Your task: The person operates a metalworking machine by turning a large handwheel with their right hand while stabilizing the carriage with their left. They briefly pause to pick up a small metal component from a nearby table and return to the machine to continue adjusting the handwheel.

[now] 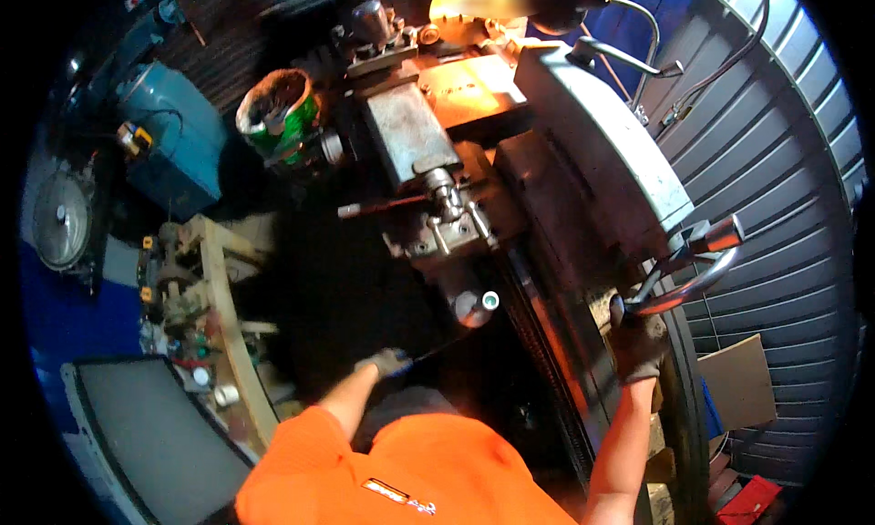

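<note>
The gloved right hand (638, 350) grips the curved handwheel (685, 296) at the near end of the tailstock (611, 138), presumably for leverage; well apart, the left hand (387, 362) meets a slender dark rod (439, 349), its grip impossible to tell.

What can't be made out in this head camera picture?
All in the head view:
Left hand: exact grip; small and lost in shadow.
Right hand: palm side; hidden by the hand itself.
Green bucket: inner depths; too dark to read.
</note>
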Available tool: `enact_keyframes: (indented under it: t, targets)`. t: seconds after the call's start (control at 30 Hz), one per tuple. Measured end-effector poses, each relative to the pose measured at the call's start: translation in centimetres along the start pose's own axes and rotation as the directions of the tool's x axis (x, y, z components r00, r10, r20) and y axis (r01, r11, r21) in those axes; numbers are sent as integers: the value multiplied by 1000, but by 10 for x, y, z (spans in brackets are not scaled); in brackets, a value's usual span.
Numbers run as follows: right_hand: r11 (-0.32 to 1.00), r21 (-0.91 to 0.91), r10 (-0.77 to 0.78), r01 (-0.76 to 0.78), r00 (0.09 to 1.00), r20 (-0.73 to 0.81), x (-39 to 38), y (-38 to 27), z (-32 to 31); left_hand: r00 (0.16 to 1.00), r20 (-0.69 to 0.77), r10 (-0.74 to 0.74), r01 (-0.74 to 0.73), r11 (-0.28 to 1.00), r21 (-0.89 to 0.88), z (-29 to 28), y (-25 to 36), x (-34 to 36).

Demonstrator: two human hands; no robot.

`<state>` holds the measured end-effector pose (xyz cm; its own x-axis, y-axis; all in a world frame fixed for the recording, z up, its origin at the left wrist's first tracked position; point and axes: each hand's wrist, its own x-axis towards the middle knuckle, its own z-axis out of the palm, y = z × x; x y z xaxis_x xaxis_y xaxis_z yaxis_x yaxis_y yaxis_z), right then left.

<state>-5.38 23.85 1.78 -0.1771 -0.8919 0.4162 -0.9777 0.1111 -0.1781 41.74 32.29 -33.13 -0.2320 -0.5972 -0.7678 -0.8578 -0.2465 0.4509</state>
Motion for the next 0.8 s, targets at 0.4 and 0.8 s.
enact_keyframes:
  t: [0.4, 0.8]
  targets:
    - [969, 156, 146, -191, 955, 259, 12, -15, -54, 977, 106, -183, 193, 976, -99, 33, -1, 34]
    - [919, 276, 212, -280, 944, 251, 23, -21, -74, 995, 69, 71, -68, 996, -49, -95, 149, -137]
